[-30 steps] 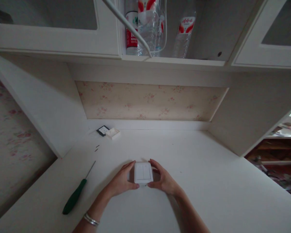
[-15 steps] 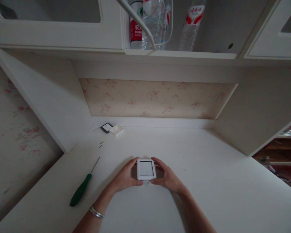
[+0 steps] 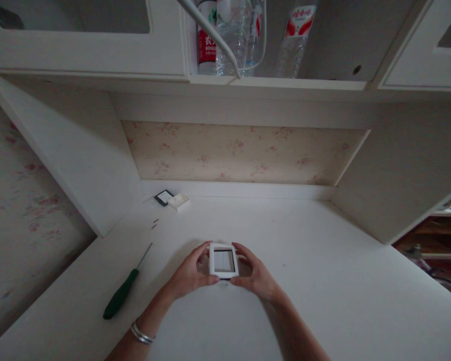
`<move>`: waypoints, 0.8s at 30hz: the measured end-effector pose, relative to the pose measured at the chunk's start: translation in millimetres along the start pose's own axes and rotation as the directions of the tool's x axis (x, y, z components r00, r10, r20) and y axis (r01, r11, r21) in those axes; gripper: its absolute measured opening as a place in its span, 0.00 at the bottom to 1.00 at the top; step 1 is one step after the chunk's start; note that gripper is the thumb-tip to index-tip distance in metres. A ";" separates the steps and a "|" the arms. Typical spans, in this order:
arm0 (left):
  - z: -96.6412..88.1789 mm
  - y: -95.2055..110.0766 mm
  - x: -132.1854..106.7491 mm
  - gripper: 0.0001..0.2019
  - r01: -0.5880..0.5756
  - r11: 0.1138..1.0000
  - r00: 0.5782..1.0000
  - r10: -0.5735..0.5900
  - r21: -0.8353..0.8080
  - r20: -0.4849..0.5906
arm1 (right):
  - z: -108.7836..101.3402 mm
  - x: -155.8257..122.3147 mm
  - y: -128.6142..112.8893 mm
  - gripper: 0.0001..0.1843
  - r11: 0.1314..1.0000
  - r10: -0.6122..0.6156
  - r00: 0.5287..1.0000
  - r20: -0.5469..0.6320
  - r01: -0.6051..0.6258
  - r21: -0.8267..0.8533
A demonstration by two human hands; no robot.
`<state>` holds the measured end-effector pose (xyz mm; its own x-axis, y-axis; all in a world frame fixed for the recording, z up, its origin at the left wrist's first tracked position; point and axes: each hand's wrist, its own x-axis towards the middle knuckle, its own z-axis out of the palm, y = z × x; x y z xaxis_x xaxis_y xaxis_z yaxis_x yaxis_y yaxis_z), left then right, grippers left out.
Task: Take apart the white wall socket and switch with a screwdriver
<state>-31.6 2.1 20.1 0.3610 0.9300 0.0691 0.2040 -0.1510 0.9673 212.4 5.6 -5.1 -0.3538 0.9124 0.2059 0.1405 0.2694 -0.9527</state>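
Observation:
In the head view, a small white square frame (image 3: 224,275) with a rectangular opening is held above the white desktop. My left hand (image 3: 190,271) closes on its left side, thumb at the lower corner and fingers at the upper edge. On the opposite side, my right hand (image 3: 255,273) grips it the same way. A thin dark edge shows along the frame's bottom. Left of my left hand lies a screwdriver (image 3: 122,293) with a green handle, its shaft pointing away from me.
Two thin dark screw-like pieces (image 3: 155,223) lie beyond the screwdriver. Farther back, a black-edged square piece (image 3: 163,197) touches a small open white box (image 3: 179,202). Overhead, a cabinet shelf holds plastic bottles (image 3: 295,40), with a white tube (image 3: 210,32) in front.
The frame has tilted and shifted slightly, so its opening looks deeper and its dark bottom edge shows. Both hands keep hold of it. The whole view has moved a little.

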 end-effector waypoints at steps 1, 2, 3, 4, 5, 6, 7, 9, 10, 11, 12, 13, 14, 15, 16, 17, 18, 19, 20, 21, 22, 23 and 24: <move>1.5 4.6 0.5 0.45 0.008 0.997 0.999 -0.005 -0.076 0.045 | 0.1 0.2 1.1 0.47 1.000 -0.009 1.000 -0.007 0.009 -0.015; 3.0 9.0 1.3 0.46 0.024 0.989 0.996 -0.011 -0.145 0.092 | 0.2 0.5 2.5 0.46 0.999 -0.018 1.000 -0.019 0.017 -0.036; 4.2 13.3 2.4 0.47 0.046 0.979 0.991 -0.021 -0.198 0.130 | 0.5 0.7 4.1 0.46 0.998 -0.026 0.999 -0.037 0.024 -0.059; 5.0 17.2 3.7 0.48 0.073 0.970 0.988 -0.039 -0.232 0.150 | 0.8 0.9 5.7 0.47 0.997 -0.033 0.998 -0.053 0.029 -0.078; 5.4 20.7 5.4 0.49 0.102 0.962 0.986 -0.065 -0.253 0.151 | 1.4 1.0 7.0 0.47 0.995 -0.040 0.997 -0.068 0.034 -0.091; 5.2 23.7 7.3 0.48 0.130 0.956 0.985 -0.095 -0.262 0.141 | 2.0 1.0 7.8 0.47 0.994 -0.047 0.996 -0.080 0.039 -0.098; 4.2 26.2 9.4 0.47 0.151 0.953 0.985 -0.121 -0.262 0.126 | 2.7 0.9 8.1 0.47 0.994 -0.051 0.995 -0.089 0.042 -0.100; -1.1 29.2 14.4 0.43 0.167 0.957 0.985 -0.150 -0.236 0.089 | 4.0 0.5 7.1 0.48 0.995 -0.046 0.994 -0.096 0.037 -0.089; -5.9 29.7 17.3 0.41 0.161 0.963 0.986 -0.149 -0.217 0.069 | 4.4 0.3 6.2 0.48 0.997 -0.028 0.995 -0.100 0.021 -0.075; -12.7 29.6 20.6 0.40 0.148 0.969 0.989 -0.141 -0.199 0.045 | 4.7 -0.1 5.4 0.48 0.998 -0.001 0.995 -0.104 -0.004 -0.055; -21.6 28.7 24.2 0.40 0.135 0.974 0.991 -0.135 -0.184 0.014 | 4.7 -0.4 5.0 0.48 0.999 0.032 0.994 -0.108 -0.036 -0.031; -32.9 27.1 28.1 0.39 0.124 0.977 0.991 -0.131 -0.171 -0.030 | 4.6 -0.7 5.0 0.47 0.997 0.070 0.991 -0.112 -0.071 -0.006; -46.6 24.6 32.2 0.39 0.119 0.981 0.988 -0.133 -0.151 -0.082 | 4.4 -0.8 5.7 0.45 0.994 0.108 0.987 -0.119 -0.107 0.017; -62.3 21.3 36.5 0.39 0.122 0.984 0.978 -0.142 -0.129 -0.154 | 4.3 -0.9 6.9 0.44 0.990 0.142 0.981 -0.128 -0.139 0.037; -79.7 17.2 40.6 0.38 0.124 0.985 0.960 -0.150 -0.122 -0.237 | 4.2 -0.8 8.5 0.42 0.986 0.166 0.976 -0.138 -0.160 0.051; -97.8 12.4 44.5 0.36 0.135 0.985 0.932 -0.164 -0.112 -0.322 | 4.4 -0.4 10.3 0.41 0.983 0.179 0.972 -0.149 -0.172 0.059; -115.6 7.2 48.0 0.34 0.166 0.982 0.902 -0.187 -0.088 -0.390 | 4.7 0.1 12.0 0.40 0.982 0.184 0.969 -0.163 -0.176 0.062; -131.9 1.6 51.1 0.31 0.192 0.980 0.863 -0.196 -0.057 -0.465 | 5.3 1.0 13.4 0.38 0.983 0.182 0.967 -0.178 -0.174 0.061; -145.6 -3.9 54.1 0.30 0.197 0.980 0.867 -0.179 -0.009 -0.465 | 5.9 2.0 14.5 0.37 0.984 0.177 0.965 -0.191 -0.169 0.057; -155.7 -9.4 57.0 0.29 0.225 0.974 0.864 -0.180 0.041 -0.470 | 6.7 3.2 15.3 0.35 0.985 0.174 0.964 -0.200 -0.167 0.054; -161.7 -14.7 60.1 0.27 0.252 0.960 0.874 -0.172 0.122 -0.454 | 7.4 4.4 15.8 0.34 0.985 0.174 0.963 -0.207 -0.167 0.051; -163.5 -19.9 63.6 0.26 0.282 0.930 0.892 -0.164 0.236 -0.421 | 8.0 5.5 16.2 0.33 0.985 0.173 0.960 -0.220 -0.167 0.047; -161.3 -24.9 67.9 0.25 0.311 0.877 0.905 -0.156 0.366 -0.396 | 8.6 6.5 16.8 0.32 0.986 0.168 0.958 -0.231 -0.162 0.042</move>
<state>-159.0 123.1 40.1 -0.0650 0.9979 0.0085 0.6240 0.0340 0.7807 204.6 13.4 -21.7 -0.1020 0.9908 0.0890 0.1568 0.1043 -0.9821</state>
